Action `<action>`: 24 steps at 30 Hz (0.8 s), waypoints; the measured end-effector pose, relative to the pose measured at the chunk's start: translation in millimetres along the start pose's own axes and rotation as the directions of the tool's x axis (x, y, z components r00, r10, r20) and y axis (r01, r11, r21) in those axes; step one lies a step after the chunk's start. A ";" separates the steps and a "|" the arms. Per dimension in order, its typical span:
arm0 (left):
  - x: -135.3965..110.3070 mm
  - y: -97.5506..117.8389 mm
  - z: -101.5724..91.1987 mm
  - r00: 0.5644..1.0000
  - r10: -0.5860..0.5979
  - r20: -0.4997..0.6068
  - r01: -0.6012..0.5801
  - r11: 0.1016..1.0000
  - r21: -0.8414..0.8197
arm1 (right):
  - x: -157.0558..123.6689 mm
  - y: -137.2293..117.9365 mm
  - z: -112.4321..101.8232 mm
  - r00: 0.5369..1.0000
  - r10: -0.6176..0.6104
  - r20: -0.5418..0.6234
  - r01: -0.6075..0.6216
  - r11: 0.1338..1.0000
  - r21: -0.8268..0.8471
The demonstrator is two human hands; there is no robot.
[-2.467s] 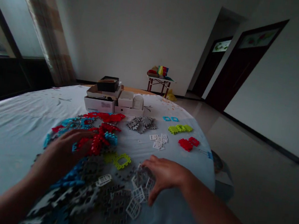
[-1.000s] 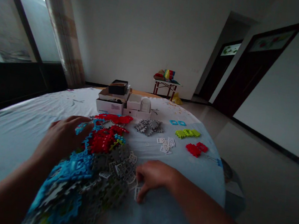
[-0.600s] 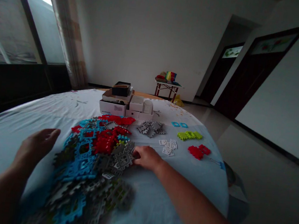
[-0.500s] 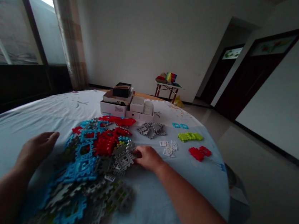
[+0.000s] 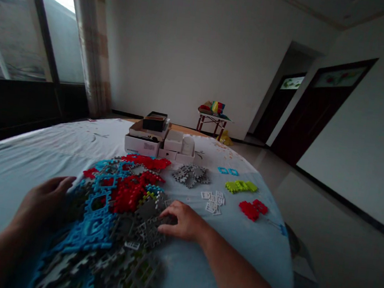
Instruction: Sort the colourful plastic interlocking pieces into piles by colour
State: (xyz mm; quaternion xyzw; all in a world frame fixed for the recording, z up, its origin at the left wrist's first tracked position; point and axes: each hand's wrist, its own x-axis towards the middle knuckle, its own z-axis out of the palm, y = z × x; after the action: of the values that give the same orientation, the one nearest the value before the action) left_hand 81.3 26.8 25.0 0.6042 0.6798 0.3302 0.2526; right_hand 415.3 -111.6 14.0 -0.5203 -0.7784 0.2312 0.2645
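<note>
A big heap of interlocking plastic tiles point(image 5: 114, 218), blue, red, grey and lime, lies on the cloth-covered table point(image 5: 20, 161) in front of me. My left hand point(image 5: 45, 201) rests at the heap's left edge, fingers spread flat. My right hand point(image 5: 183, 221) is at the heap's right edge, fingers curled on a grey tile point(image 5: 152, 229).
Sorted small piles lie to the right: grey tiles point(image 5: 191, 175), white tiles point(image 5: 212, 201), lime tiles point(image 5: 241, 185), red tiles point(image 5: 253, 208) and two blue tiles point(image 5: 228, 171). White boxes point(image 5: 159, 142) stand at the back. The table's right edge drops to a tiled floor.
My left hand left the top of the heap and now lies at its left edge. My right hand moved up along the right side and curled onto a grey tile. The view tilted.
</note>
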 end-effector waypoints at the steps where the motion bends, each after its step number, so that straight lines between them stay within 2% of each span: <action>1: -1.4 1.8 0.9 1.000 -0.003 0.005 0.003 1.000 -0.007 | 0.6 -0.7 -0.1 1.000 -0.004 -0.026 0.005 1.000 0.015; 4: -3.5 4.8 2.3 1.000 0.009 0.010 -0.009 1.000 -0.019 | 2.1 0.1 -8.6 0.996 0.046 -0.081 -0.035 0.991 0.127; 7: -2.6 3.6 2.7 1.000 0.007 -0.009 -0.007 1.000 -0.010 | 7.4 10.0 -26.7 0.974 0.190 -0.127 -0.143 0.940 0.310; 9: -1.3 1.8 3.2 0.999 0.037 -0.019 -0.037 0.999 0.009 | 14.9 22.5 -40.4 0.938 0.297 -0.179 -0.206 0.893 0.401; 11: -0.1 0.6 4.2 0.998 0.062 -0.032 -0.062 0.998 0.012 | 25.2 38.3 -53.0 0.884 0.393 -0.252 -0.249 0.854 0.457; 14: 0.3 1.3 4.8 0.998 0.050 -0.034 -0.049 0.999 0.013 | 41.1 63.1 -67.4 0.769 0.524 -0.365 -0.291 0.796 0.530; 16: -0.7 2.9 4.4 0.999 0.047 -0.020 -0.046 0.999 0.028 | 48.5 76.8 -72.8 0.697 0.576 -0.427 -0.305 0.777 0.550; 18: -2.1 4.3 3.9 0.999 0.049 -0.011 -0.049 0.998 0.034 | 52.0 85.5 -73.4 0.658 0.590 -0.468 -0.314 0.780 0.541; 21: -3.1 5.1 4.1 0.999 0.035 -0.015 -0.034 0.999 0.040 | 50.2 85.5 -63.9 0.659 0.587 -0.470 -0.336 0.789 0.515; 22: -3.2 5.0 4.3 1.000 0.028 -0.014 -0.028 0.999 0.043 | 48.1 81.8 -58.5 0.691 0.565 -0.451 -0.339 0.804 0.488; 24: -3.4 4.6 4.8 1.000 0.020 -0.009 -0.020 0.999 0.048 | 42.9 70.5 -45.9 0.799 0.464 -0.383 -0.319 0.867 0.383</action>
State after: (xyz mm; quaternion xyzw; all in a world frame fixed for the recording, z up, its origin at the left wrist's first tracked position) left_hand 88.3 24.3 25.2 0.6153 0.6826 0.3191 0.2317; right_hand 480.0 -43.0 11.1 -0.6650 -0.5218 0.2654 0.4638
